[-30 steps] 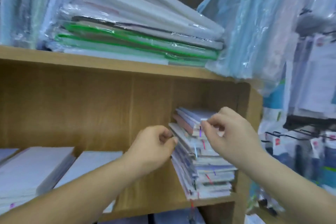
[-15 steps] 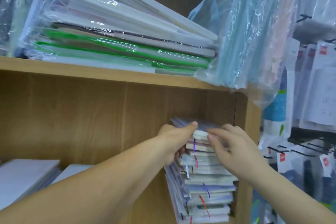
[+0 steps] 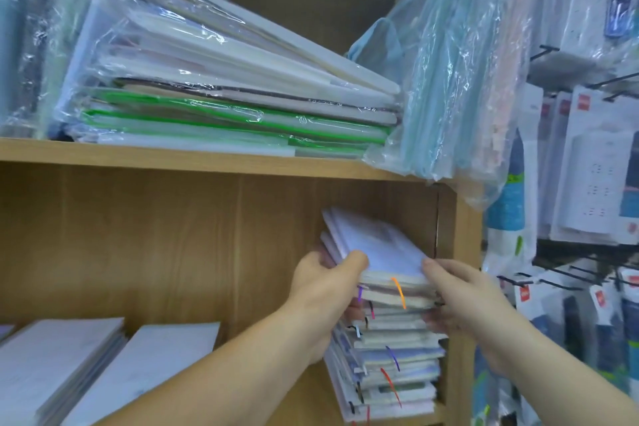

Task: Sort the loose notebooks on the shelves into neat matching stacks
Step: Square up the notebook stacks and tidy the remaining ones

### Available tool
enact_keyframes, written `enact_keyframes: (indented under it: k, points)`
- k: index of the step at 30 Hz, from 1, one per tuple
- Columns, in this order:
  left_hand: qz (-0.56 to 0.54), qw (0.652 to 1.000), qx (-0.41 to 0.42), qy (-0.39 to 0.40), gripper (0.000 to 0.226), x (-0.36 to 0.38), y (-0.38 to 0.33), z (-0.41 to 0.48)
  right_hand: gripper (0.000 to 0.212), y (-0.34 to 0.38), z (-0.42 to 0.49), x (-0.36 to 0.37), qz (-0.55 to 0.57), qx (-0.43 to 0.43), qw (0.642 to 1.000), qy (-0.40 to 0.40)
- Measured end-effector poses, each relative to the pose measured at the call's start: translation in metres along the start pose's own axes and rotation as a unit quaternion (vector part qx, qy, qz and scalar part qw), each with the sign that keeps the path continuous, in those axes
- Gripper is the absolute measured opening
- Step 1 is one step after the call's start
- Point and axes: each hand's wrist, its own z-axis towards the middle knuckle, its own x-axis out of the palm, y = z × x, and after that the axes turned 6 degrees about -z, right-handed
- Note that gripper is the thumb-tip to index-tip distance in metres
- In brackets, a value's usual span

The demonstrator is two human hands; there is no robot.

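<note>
A tall, uneven stack of notebooks [image 3: 394, 353] with coloured ribbon markers stands in the right corner of the lower wooden shelf [image 3: 207, 162]. Its top few pale lilac notebooks [image 3: 377, 245] are tilted up at the back. My left hand [image 3: 328, 284] grips their left front corner, thumb on top. At the right front corner my right hand [image 3: 460, 294] holds the same bundle, thumb above and fingers beneath. Two flat white notebook stacks lie to the lower left, one [image 3: 52, 363] beside the other [image 3: 148, 367].
The upper shelf carries plastic-wrapped folders [image 3: 224, 93] with green edges and a leaning pack of blue plastic-wrapped items [image 3: 446, 86] that overhangs the shelf's right end. The shelf's side panel [image 3: 463, 252] stands right beside the stack. Packaged goods hang on hooks [image 3: 587, 166] at the far right.
Both hands have closed on the top few notebooks and raised them off the stack, tilting them. The view has shifted slightly upward and nearer.
</note>
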Motion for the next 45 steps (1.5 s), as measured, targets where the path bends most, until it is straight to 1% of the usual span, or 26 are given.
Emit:
enact_keyframes:
  k: [3,5,8,10,11,13,14,16,17,18,19,22,23,27,32,36,38,40,42,45]
  points:
    - [-0.019,0.999,-0.021,0.039,0.031,-0.009,0.005,-0.018,0.017,0.005,-0.008,0.0,0.068,0.037,0.997,0.021]
    - [-0.02,0.998,-0.028,0.061,0.025,-0.016,0.008,-0.027,0.021,0.005,-0.012,-0.001,0.091,0.061,0.994,0.023]
    - [-0.039,0.993,-0.065,0.091,0.034,-0.027,0.005,-0.032,0.033,0.002,-0.02,-0.002,0.12,0.084,0.989,0.03]
    - [-0.062,0.99,-0.084,0.09,0.024,-0.029,-0.001,-0.029,0.041,0.002,-0.025,0.001,0.155,0.088,0.984,0.025]
    - [-0.069,0.99,-0.091,0.082,0.02,-0.029,-0.006,-0.028,0.043,0.003,-0.028,0.002,0.159,0.083,0.984,0.019]
    - [-0.077,0.99,-0.095,0.075,0.021,-0.031,-0.009,-0.027,0.047,0.007,-0.037,0.006,0.158,0.067,0.985,0.008]
    - [-0.08,0.99,-0.089,0.078,0.021,-0.033,-0.008,-0.029,0.054,0.01,-0.043,0.007,0.149,0.055,0.987,0.009]
    - [-0.072,0.991,-0.068,0.092,0.03,-0.044,-0.004,-0.037,0.077,0.013,-0.058,0.007,0.127,0.028,0.991,0.021]
    - [-0.06,0.992,-0.05,0.1,0.037,-0.051,-0.002,-0.042,0.085,0.014,-0.064,0.006,0.117,0.014,0.993,0.032]
    - [-0.046,0.993,-0.029,0.108,0.042,-0.061,-0.001,-0.046,0.088,0.016,-0.072,0.007,0.103,0.001,0.993,0.05]
    - [-0.034,0.993,-0.011,0.113,0.046,-0.073,-0.001,-0.05,0.084,0.019,-0.078,0.01,0.086,-0.011,0.993,0.079]
    - [0.022,0.992,0.035,0.117,0.053,-0.12,-0.003,-0.062,0.058,0.016,-0.092,0.038,0.023,-0.054,0.984,0.167]
    - [0.046,0.991,0.049,0.113,0.055,-0.137,-0.005,-0.066,0.056,0.013,-0.094,0.054,0.015,-0.062,0.982,0.179]
    - [0.112,0.986,0.106,0.064,0.055,-0.199,-0.019,-0.07,0.064,0.003,-0.091,0.132,0.061,-0.093,0.971,0.212]
    - [0.206,0.967,0.151,0.009,0.061,-0.265,-0.027,-0.057,0.06,0.008,-0.069,0.217,0.077,-0.103,0.962,0.241]
    - [0.25,0.952,0.175,-0.006,0.07,-0.288,-0.026,-0.049,0.055,0.01,-0.061,0.26,0.055,-0.126,0.963,0.23]
    - [0.27,0.946,0.179,-0.007,0.084,-0.297,-0.02,-0.045,0.064,0.003,-0.06,0.273,0.039,-0.147,0.962,0.226]
    - [0.295,0.942,0.162,0.0,0.1,-0.307,-0.009,-0.04,0.08,-0.008,-0.061,0.281,0.031,-0.164,0.959,0.231]
    - [0.326,0.934,0.148,0.001,0.103,-0.313,0.001,-0.039,0.088,-0.016,-0.064,0.284,0.023,-0.181,0.954,0.238]
    - [0.37,0.916,0.156,-0.007,0.097,-0.32,0.007,-0.04,0.087,-0.022,-0.063,0.286,0.011,-0.209,0.947,0.245]
